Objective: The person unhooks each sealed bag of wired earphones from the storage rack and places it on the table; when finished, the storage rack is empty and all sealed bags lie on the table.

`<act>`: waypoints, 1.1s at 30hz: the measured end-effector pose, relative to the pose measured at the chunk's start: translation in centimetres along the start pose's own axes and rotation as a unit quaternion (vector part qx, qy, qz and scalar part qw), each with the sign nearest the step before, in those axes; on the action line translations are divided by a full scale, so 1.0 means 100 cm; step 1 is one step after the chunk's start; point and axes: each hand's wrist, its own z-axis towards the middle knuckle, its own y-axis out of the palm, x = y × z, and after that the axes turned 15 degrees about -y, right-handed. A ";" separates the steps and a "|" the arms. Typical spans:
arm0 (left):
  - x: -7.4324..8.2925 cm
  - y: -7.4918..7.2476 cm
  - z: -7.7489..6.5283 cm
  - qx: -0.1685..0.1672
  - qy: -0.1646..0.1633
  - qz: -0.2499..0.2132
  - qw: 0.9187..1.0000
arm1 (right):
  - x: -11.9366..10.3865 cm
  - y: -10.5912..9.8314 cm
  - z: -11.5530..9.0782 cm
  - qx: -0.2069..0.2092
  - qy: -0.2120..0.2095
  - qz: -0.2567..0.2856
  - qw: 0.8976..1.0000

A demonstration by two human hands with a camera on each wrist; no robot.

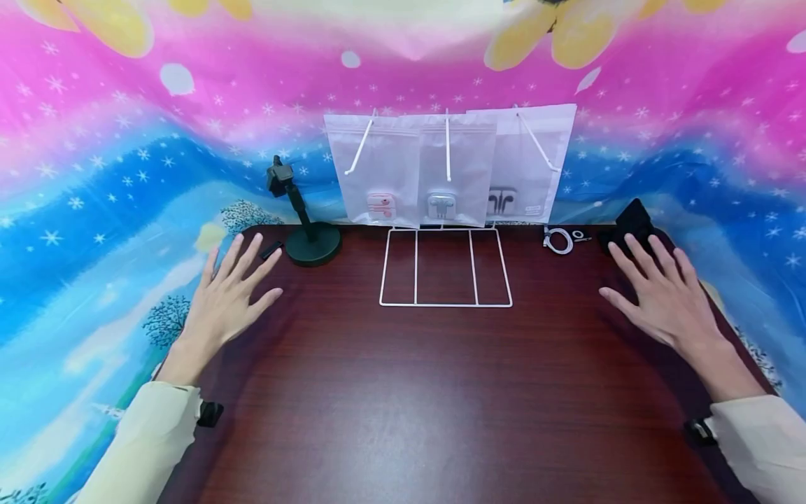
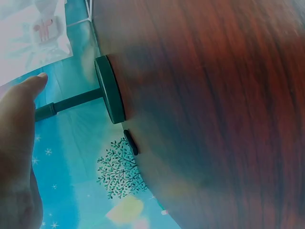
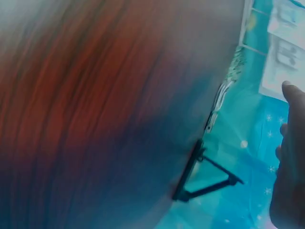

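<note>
Both hands are held over the dark wooden table with fingers spread and nothing in them. My left hand (image 1: 227, 297) is at the left edge, nearest a small black object (image 1: 271, 250) and a black stand (image 1: 313, 246) with a round base. On the right, my right hand (image 1: 667, 304) overlaps part of a black folding stand (image 1: 634, 218) in the head view. Between the hands, at the back, a white wire rack (image 1: 446, 305) carries three frosted zip bags on its hooks. Earphones show in them: pink (image 1: 381, 206), white (image 1: 441, 206) and black (image 1: 502, 201).
A coiled white cable (image 1: 557, 241) lies at the table's back edge, right of the rack, beside a small ring (image 1: 577, 234) and a small metal piece (image 1: 583, 240). A colourful printed cloth (image 1: 208, 168) hangs behind and along the sides of the table (image 1: 428, 392).
</note>
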 end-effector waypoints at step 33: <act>0.073 -0.034 0.062 -0.109 -0.119 -0.407 0.899 | -0.079 0.072 0.106 0.009 0.112 0.627 0.771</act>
